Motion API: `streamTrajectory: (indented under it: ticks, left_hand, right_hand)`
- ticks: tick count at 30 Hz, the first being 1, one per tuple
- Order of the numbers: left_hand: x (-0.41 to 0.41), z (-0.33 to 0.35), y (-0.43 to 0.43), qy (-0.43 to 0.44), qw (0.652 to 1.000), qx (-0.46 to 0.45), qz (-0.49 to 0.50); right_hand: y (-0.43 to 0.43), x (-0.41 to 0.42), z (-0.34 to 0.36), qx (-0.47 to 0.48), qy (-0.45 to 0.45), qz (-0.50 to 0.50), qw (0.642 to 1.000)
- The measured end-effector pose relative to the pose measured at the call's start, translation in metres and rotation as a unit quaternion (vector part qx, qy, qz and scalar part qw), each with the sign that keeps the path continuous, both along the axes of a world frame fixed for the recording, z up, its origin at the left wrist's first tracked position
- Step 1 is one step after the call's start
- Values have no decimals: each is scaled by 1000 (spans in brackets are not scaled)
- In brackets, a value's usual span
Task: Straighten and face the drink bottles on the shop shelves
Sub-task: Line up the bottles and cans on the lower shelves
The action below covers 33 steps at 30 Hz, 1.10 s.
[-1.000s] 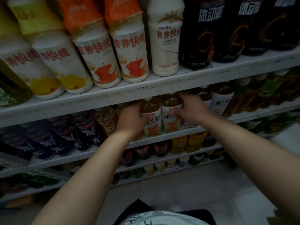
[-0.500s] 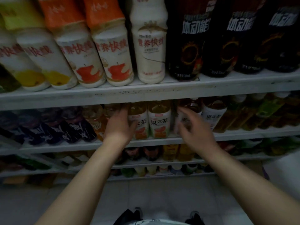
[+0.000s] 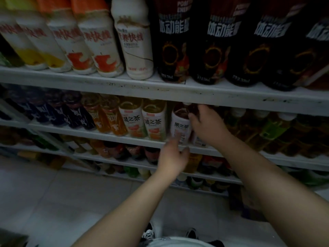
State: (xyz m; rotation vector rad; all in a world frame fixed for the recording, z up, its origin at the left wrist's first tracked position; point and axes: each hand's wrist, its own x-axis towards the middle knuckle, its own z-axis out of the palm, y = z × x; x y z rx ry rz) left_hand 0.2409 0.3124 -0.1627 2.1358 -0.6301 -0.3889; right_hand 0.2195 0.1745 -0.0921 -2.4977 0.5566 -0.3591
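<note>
On the second shelf (image 3: 135, 139) stand tea bottles with white labels. Two yellow-tea bottles (image 3: 142, 120) face front, side by side. Right of a gap stands a reddish tea bottle (image 3: 180, 122) with a white label. My right hand (image 3: 208, 125) is curled around a bottle just right of that one, mostly hiding it. Below the shelf edge, my left hand (image 3: 172, 157) is blurred, its fingers loose, the fingertips close to the reddish bottle's base, holding nothing.
The top shelf (image 3: 160, 88) carries white milk-drink bottles (image 3: 135, 41) and tall black energy-drink bottles (image 3: 172, 45). Dark and orange bottles (image 3: 105, 116) stand left on the second shelf, green tea bottles (image 3: 270, 129) right. Lower shelves hold more bottles. Tiled floor and my shoes lie below.
My left hand has let go of the yellow-tea bottles and moved right and down. My right hand has reached in and closed on a bottle further right. The view has shifted right.
</note>
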Motion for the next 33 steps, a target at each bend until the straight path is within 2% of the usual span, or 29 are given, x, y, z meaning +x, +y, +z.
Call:
streamTrajectory:
  ticks: [3, 5, 8, 10, 13, 15, 18, 22, 25, 29, 33]
  left_hand:
    - [-9, -4, -17, 172, 985, 17, -19]
    - [-11, -5, -21, 222, 974, -11, -38]
    - [-11, -5, -23, 254, 966, -41, -31]
    - [-8, -4, -21, 259, 963, -71, -21]
    - [2, -3, -16, 250, 963, -96, -14]
    - [2, -5, -12, 227, 971, -81, 10]
    - [-6, -11, -9, 239, 970, -49, 7]
    - [-3, -16, -13, 284, 957, -62, 8]
    - [1, -19, -15, 280, 957, -73, 30]
    - [1, -26, -14, 258, 963, -72, 15]
    - [0, -28, -13, 228, 971, -65, 21]
  right_hand:
    - [1, 17, 1, 95, 24, -11, 995]
    - [1, 24, -1, 109, 11, -36, 993]
    - [5, 28, -2, 109, -22, -74, 991]
    - [9, 30, -3, 96, -42, -93, 990]
    - [15, 35, -4, 21, -3, -141, 990]
    - [19, 37, -4, -24, 18, -157, 987]
    - [23, 39, -4, -56, 19, -168, 984]
    - [24, 37, -4, -59, -7, -172, 983]
    - [13, 16, -10, -29, -85, -149, 985]
    - [-1, -24, -27, -89, -183, -223, 953]
    - [-10, -27, -32, -101, -123, -272, 949]
